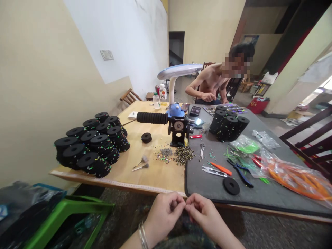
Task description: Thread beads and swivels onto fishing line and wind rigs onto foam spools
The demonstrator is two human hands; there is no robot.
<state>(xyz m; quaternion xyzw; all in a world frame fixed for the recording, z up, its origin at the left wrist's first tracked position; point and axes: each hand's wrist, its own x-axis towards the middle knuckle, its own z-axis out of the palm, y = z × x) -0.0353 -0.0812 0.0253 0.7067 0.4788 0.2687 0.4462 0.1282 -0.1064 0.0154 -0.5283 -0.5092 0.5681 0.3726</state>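
My left hand [163, 216] and my right hand [204, 214] meet in front of the table edge, fingertips pinched close together. Anything between them is too small to make out. Nearest them lies a grey work mat [207, 186] holding a black foam disc [231, 186], small scissors [211, 171], an orange-handled cutter [220, 168] and blue-handled pliers [240, 172]. Further left, on the wooden table [160, 180], stand stacks of black foam spools [90, 143] studded with small coloured bits. A hand-cranked winder [177, 126] with a black grip stands behind loose piles of small metal pieces [183, 155].
A shirtless seated person [212, 83] works across the table, beyond a white desk lamp [178, 71]. Plastic bags of orange line [295, 178] lie on the mat's right. A green stool [72, 214] stands at lower left, and a wooden chair [308, 138] at right.
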